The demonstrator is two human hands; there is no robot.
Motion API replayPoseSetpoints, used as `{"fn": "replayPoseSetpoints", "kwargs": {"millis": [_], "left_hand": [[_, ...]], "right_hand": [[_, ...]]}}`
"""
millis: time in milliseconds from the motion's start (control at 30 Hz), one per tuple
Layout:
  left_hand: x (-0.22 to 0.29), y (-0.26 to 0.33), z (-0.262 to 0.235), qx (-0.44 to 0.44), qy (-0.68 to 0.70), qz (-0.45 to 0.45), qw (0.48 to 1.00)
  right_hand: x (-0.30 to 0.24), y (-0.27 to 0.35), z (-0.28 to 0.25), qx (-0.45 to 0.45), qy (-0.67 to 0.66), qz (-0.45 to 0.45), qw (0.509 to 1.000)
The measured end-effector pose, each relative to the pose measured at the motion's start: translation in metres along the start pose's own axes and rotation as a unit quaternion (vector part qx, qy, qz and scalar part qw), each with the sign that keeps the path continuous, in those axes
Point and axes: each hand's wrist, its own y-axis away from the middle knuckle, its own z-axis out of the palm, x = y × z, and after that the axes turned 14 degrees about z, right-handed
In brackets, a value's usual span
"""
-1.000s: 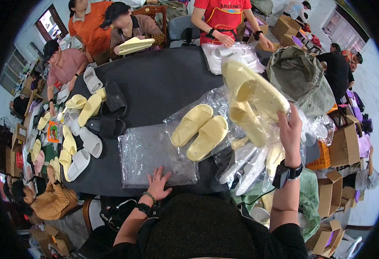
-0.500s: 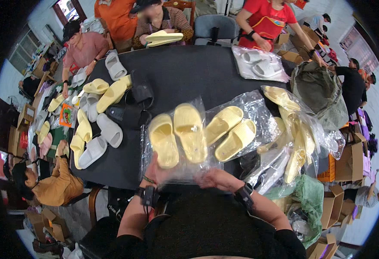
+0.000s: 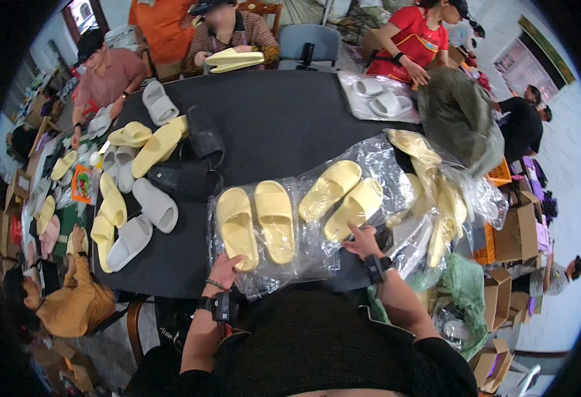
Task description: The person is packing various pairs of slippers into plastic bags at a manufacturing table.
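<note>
A pair of yellow slippers (image 3: 275,221) in a clear plastic bag lies flat on the black table in front of me. My left hand (image 3: 224,271) is closed at its near left corner, gripping the bag by the heel of the left slipper. Just to the right lies another bagged yellow pair (image 3: 331,190), set at a slant, its bag touching the first. My right hand (image 3: 364,243) rests by the heel of that pair's right slipper, thumb and forefinger apart.
Bagged yellow slippers (image 3: 446,215) are heaped at the right, above a green sack (image 3: 465,298). Loose grey slippers (image 3: 155,205) and black slippers (image 3: 178,177) lie left. A bagged white pair (image 3: 386,99) sits far right beside a dark sack (image 3: 459,109). Several people work around the black table (image 3: 264,119).
The first bagged pair has come down flat on the table. My right hand has moved from its lower edge to the second pair. The person in red has turned toward the dark sack.
</note>
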Motion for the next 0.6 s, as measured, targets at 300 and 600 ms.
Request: {"fn": "replayPoseSetpoints", "kwargs": {"millis": [300,600], "left_hand": [[0.029,0.002,0.002,-0.050,-0.032,0.043,0.997],[0.078,0.012,0.060,-0.122,-0.066,0.044,0.989]], "right_hand": [[-0.046,-0.005,0.014,0.196,-0.130,-0.369,0.899],[-0.130,0.108,-0.096,0.163,-0.042,-0.482,0.860]]}}
